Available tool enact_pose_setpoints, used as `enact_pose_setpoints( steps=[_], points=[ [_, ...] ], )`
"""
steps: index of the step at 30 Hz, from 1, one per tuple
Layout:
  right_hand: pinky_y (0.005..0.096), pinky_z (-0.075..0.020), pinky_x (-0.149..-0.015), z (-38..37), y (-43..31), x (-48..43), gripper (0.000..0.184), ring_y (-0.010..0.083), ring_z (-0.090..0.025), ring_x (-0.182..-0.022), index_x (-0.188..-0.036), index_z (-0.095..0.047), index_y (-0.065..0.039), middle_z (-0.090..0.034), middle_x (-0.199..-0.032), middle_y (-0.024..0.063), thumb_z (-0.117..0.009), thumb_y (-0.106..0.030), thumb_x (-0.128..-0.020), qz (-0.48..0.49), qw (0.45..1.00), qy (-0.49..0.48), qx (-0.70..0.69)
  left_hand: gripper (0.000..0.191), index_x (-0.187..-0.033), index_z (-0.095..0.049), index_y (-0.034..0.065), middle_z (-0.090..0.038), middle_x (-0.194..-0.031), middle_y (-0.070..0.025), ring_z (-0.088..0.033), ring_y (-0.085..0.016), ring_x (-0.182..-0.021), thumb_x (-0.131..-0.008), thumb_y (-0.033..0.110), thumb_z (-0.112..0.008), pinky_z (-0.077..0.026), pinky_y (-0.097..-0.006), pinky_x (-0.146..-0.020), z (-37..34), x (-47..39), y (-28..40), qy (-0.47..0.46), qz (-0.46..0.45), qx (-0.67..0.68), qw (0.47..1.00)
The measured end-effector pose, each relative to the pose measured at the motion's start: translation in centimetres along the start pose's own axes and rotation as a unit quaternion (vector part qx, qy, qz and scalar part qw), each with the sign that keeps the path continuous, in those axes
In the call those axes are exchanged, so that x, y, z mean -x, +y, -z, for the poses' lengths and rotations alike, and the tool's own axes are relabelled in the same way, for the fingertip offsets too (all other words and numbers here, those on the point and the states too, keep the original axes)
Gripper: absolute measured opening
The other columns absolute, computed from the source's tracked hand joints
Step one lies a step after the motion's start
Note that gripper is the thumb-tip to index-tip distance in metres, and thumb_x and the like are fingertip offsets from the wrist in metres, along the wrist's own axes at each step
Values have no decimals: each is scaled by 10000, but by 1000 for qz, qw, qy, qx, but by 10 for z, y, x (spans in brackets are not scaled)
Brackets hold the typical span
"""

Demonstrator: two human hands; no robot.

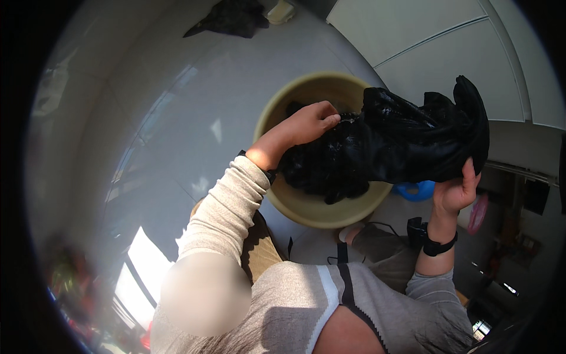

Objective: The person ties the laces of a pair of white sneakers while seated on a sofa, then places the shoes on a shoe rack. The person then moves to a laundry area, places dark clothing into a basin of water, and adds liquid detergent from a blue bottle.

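Observation:
A wet black garment (398, 141) stretches from the yellow plastic basin (325, 214) out past its right rim. Its glossy, soaked left part lies bunched in the basin, while the right end is raised and spread. My left hand (316, 121) is over the basin, thumb and fingers pinched at the garment's wet edge, where a little pale foam or water glints. Under the raised right end, my right hand (457, 190) grips the cloth with the thumb in front; its other fingers are partly hidden. Each wrist wears a black strap.
A blue plastic item (415, 191) sits on the floor just right of the basin, near a pink-rimmed container (477, 212). White cabinets (451, 66) stand at the upper right. Dark cloth (234, 20) lies on the tiled floor (177, 115) at the top.

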State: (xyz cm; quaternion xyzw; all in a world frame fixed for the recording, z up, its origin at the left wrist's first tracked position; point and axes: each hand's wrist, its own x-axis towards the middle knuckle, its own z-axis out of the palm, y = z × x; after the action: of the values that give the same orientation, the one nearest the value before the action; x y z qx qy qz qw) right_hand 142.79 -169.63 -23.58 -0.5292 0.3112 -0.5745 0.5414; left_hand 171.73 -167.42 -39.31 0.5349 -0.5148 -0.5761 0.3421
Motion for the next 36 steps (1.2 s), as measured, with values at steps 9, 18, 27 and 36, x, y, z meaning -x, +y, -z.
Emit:
enact_pose_setpoints(
  steps=[9, 18, 27, 36],
  points=[
    [296, -459, -953, -8, 125, -15, 351, 178, -617, -1081, -1201, -615, 37, -667, -1162, 90, -665, -83, -875, -96, 993, -50, 56, 274, -1116, -585, -22, -676, -1033, -152, -642, -269, -991, -961, 204, -573, -499, -372, -875, 19, -2, -8, 162, 9, 60, 985],
    [531, -397, -1061, -2, 285, 16, 1043, 441, -321, -1389, -1440, -301, 60, -109, -1597, 237, -784, -542, -737, -157, 716, -270, 625, 298, -1079, -623, -12, -690, -971, -119, -654, -229, -891, -954, 257, -594, -515, -350, -794, 23, 2, -6, 141, 20, 30, 989],
    [459, -483, -971, 23, 327, -1, 902, 406, -586, -1149, -1429, -387, -51, -604, -1265, 230, -793, -365, -687, -250, 741, -307, 543, 294, -1095, -610, -8, -684, -938, -88, -649, -172, -855, -980, 260, -573, -512, -316, -785, 18, 2, -5, 108, 61, 44, 991],
    [442, -495, -970, 34, 281, 51, 855, 409, -612, -1105, -1385, -464, -31, -637, -1193, 255, -784, -308, -642, -332, 728, -340, 494, 303, -1138, -611, 1, -662, -1012, -90, -638, -189, -929, -999, 264, -550, -503, -324, -837, 15, 4, -12, 77, 54, 0, 996]
  ],
)
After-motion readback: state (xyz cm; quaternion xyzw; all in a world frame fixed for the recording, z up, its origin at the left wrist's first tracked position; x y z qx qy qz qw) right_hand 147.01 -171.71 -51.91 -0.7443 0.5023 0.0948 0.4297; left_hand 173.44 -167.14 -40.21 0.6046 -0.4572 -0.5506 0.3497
